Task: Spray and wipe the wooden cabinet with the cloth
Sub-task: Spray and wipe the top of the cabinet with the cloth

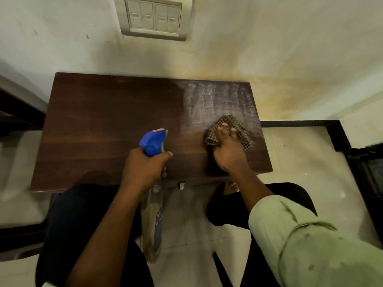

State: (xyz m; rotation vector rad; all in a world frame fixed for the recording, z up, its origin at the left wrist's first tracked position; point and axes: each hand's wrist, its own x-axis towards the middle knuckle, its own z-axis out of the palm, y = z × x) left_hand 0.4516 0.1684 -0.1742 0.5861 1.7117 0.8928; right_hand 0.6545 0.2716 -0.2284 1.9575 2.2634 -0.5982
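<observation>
Pale green creased right sleeve (310, 241), bare left forearm (107, 224), dark trousers (78, 214).

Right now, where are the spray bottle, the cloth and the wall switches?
spray bottle (153, 139): head view, on its blue trigger head.
cloth (229, 120): head view, on the checked fold at its far edge.
wall switches (153, 17): head view, middle of the plate.

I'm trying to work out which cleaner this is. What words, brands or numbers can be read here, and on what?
No text here can be read.
Label on the spray bottle: blue print, too blurred to read.
The orange sticker on the blue trigger head: too small to read.
The switch panel: no lettering visible.
The wooden cabinet and the cloth: no text.
</observation>
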